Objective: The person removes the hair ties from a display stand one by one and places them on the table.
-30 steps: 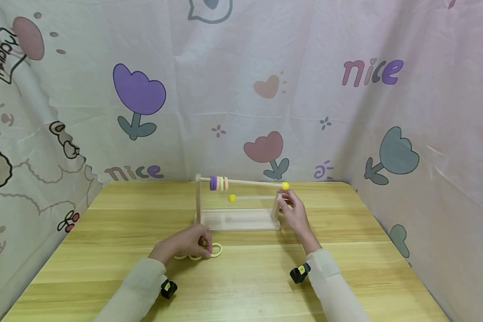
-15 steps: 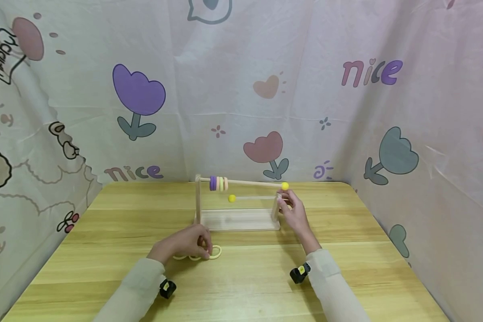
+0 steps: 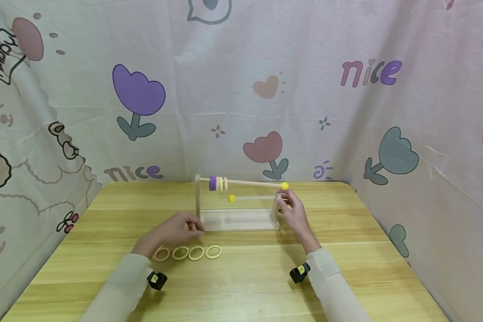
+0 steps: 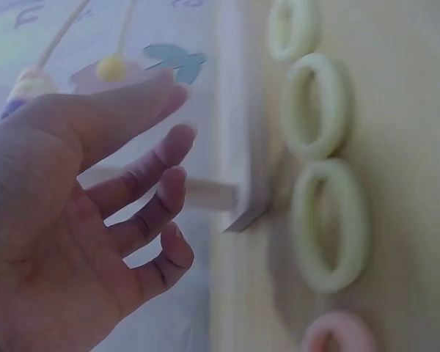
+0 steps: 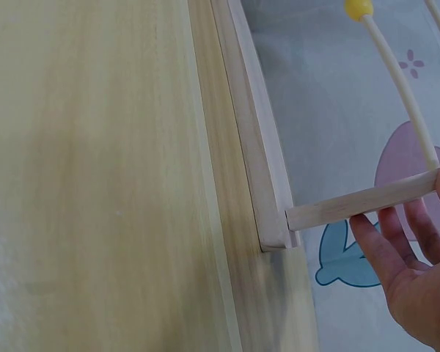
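A wooden stand [image 3: 239,225] has a base and two uprights, each bearing a rod tipped with a yellow ball. Several purple, pink and yellow rings [image 3: 213,183] hang on the upper rod [image 3: 253,183] near its left end. My right hand [image 3: 297,219] holds the short right upright [image 5: 367,201] between thumb and fingers. My left hand [image 3: 173,232] hovers by the stand's left front corner, fingers loosely bent, holding nothing. Below it, several loose rings lie in a row on the table, pale yellow ones [image 4: 299,220] and a pink one [image 4: 341,323] at the left end.
The wooden table [image 3: 249,286] reaches back to a printed cloth [image 3: 221,89] that hangs behind and along both sides. A small black wrist camera [image 3: 157,280] sits on the left sleeve, another camera [image 3: 299,272] on the right.
My left hand has let go of the rightmost loose ring, lifted and shifted left toward the stand, uncovering the row of rings. My right hand stays at the upright.
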Demonstrator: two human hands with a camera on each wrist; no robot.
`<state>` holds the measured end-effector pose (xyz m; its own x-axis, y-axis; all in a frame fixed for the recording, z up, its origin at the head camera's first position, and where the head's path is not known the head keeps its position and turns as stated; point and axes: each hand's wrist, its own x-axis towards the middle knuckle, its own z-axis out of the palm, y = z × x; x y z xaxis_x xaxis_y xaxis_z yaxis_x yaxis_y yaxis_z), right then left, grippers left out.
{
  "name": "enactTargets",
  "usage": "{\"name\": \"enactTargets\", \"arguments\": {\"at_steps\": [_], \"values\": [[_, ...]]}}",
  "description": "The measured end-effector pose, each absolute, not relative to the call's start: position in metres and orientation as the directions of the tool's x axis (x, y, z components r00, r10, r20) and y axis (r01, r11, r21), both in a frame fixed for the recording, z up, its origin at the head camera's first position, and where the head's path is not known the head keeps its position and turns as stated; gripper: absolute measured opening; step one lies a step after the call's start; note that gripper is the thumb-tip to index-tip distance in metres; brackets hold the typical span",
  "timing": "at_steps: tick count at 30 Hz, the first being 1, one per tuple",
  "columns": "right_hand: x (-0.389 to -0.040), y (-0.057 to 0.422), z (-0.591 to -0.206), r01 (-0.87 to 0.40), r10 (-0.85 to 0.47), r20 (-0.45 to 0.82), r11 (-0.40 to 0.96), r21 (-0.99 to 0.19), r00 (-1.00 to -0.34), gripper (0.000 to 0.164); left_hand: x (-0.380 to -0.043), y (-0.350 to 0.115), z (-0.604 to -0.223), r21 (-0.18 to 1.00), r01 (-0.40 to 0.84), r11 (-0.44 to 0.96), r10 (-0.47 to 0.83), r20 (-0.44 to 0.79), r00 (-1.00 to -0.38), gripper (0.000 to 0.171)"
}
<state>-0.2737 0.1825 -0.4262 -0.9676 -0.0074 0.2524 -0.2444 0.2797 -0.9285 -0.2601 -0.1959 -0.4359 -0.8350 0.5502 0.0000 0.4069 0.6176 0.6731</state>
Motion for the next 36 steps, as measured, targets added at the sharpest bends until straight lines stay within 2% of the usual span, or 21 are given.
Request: {"name": "enactTargets", "arguments": {"at_steps": [11, 20, 30, 36], "values": [[-0.274, 0.182, -0.427, -0.248, 0.005, 0.259, 0.271, -0.930, -0.966, 0.029, -0.274, -0.219, -0.395, 0.686, 0.360, 0.632, 0.327, 0.185, -0.927, 0.021], [-0.272, 0.181, -0.425, -0.241, 0.005, 0.252, 0.277, -0.930, -0.968, 0.028, -0.286, -0.209, -0.377, 0.793, 0.326, 0.514, 0.300, 0.191, -0.935, 0.056], [-0.295, 0.188, -0.454, -0.252, 0.025, 0.265, 0.238, -0.938, -0.964, 0.029, -0.299, -0.193, -0.372, 0.835, 0.330, 0.441, 0.295, 0.213, -0.932, 0.051], [-0.297, 0.189, -0.460, -0.274, 0.030, 0.290, 0.244, -0.930, -0.957, 0.029, -0.301, -0.190, -0.373, 0.862, 0.335, 0.380, 0.288, 0.234, -0.929, 0.047]]}}
